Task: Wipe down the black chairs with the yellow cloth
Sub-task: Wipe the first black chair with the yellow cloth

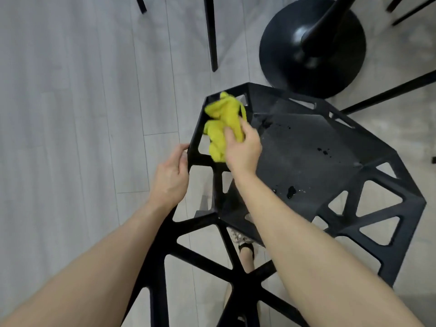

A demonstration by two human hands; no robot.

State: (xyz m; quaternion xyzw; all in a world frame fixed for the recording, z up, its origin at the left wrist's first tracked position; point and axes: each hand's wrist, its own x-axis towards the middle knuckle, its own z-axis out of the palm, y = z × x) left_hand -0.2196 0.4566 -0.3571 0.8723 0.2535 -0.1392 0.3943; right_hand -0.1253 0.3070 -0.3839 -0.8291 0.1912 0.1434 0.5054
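Observation:
A black chair (306, 156) with an angular open lattice frame fills the centre and right of the head view, seen from above. Dark wet drops lie on its seat. My right hand (243, 149) grips a crumpled yellow cloth (223, 125) and holds it against the chair's left side frame, near the front corner. My left hand (171, 178) grips the outer edge of that same left frame, just left of the cloth. The chair's lattice backrest (200, 260) lies below my forearms.
A black round table base (313, 46) with its column stands on the pale wooden floor just beyond the chair. Thin black legs (212, 34) of other furniture show at the top, and more at the top right. My sandalled foot (245, 246) shows through the lattice.

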